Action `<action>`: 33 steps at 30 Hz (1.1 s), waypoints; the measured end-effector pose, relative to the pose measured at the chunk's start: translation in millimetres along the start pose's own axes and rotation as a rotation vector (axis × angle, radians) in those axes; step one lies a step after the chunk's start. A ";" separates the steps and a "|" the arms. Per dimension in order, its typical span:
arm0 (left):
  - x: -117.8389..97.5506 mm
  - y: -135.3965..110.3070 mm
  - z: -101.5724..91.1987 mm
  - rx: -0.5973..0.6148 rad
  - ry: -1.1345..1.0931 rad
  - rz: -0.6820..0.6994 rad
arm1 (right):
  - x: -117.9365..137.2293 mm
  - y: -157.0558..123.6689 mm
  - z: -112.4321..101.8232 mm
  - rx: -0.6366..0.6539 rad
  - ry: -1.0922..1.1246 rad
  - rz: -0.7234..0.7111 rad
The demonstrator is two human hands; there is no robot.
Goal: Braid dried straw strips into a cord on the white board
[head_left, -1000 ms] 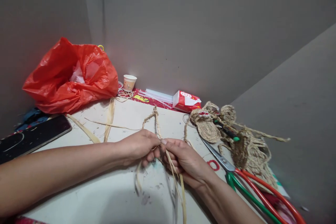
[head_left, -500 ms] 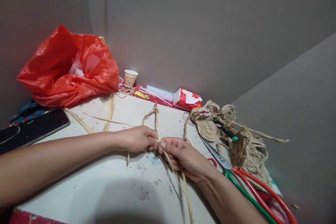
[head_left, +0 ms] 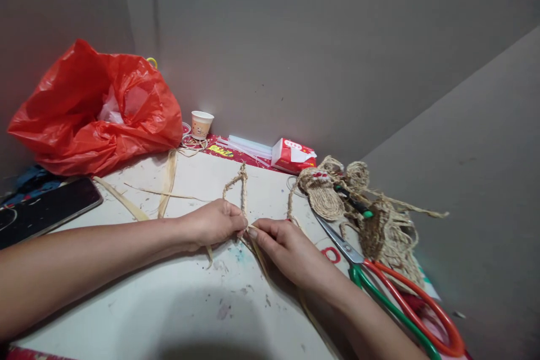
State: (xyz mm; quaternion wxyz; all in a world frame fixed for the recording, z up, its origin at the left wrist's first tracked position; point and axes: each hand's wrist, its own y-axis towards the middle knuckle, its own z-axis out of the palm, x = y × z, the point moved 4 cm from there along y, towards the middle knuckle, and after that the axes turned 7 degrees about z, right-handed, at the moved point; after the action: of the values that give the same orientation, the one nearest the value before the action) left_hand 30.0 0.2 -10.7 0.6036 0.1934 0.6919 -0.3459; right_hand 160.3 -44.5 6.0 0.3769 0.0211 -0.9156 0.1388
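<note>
A thin braided straw cord (head_left: 243, 191) stands out beyond my hands and bends into a narrow loop at its far end. My left hand (head_left: 219, 220) is closed in a pinch on the near end of the braid. Close beside it, my right hand (head_left: 282, 244) pinches a straw strand between thumb and finger. Loose straw strands (head_left: 259, 259) trail from the braid toward me, partly hidden by my right hand and forearm. Another length of braid (head_left: 291, 202) lies just past my right hand.
Large scissors (head_left: 358, 261) with red and green handles lie at right beside woven straw pieces (head_left: 327, 199). Left are a red plastic bag (head_left: 139, 135), a phone (head_left: 50, 208) and flat straw strips (head_left: 167, 185). A paper cup (head_left: 201, 125) and tissue pack (head_left: 293, 156) stand behind.
The view has shifted slightly to the right. My right hand has turned a little and now pinches a strand just apart from my left fingers; the trailing strands have swung.
</note>
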 end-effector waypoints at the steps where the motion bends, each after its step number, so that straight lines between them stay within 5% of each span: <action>1: 0.0 0.8 -1.0 -0.026 0.043 0.039 | 0.6 -1.8 -2.7 -0.029 -0.051 0.007; 9: -2.0 -2.2 5.9 -0.050 -0.097 0.137 | 16.5 -14.8 9.1 -0.028 0.059 0.026; 15: 2.5 -9.4 11.4 -0.078 -0.255 -0.047 | 24.0 -26.3 38.5 -0.115 -0.348 -0.013; 20: 1.6 -7.8 8.0 -0.067 -0.303 -0.033 | 38.8 -49.1 29.7 0.348 -0.224 -0.080; 21: 1.2 -7.3 6.8 -0.061 -0.294 -0.016 | 39.5 -49.6 19.3 0.333 -0.116 -0.078; 25: 1.8 -6.1 4.6 -0.032 -0.259 0.022 | 20.4 -30.0 -27.1 -0.323 0.156 0.019; 26: 1.8 -5.8 5.3 -0.019 -0.268 0.038 | 14.5 -21.8 -25.0 -0.313 0.221 0.025; 30: -0.6 -3.8 11.5 0.076 -0.316 0.166 | -2.8 5.5 13.3 0.110 0.587 0.160; 33: 0.6 -3.5 12.3 0.068 -0.277 0.166 | -7.8 10.6 24.9 0.178 0.692 0.213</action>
State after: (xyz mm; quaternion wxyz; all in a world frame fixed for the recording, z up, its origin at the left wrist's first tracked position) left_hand 36.1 -11.0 -10.8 0.7129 0.2208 0.5715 -0.3413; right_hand 147.3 -41.6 -18.8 0.6442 -0.0897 -0.7154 0.2553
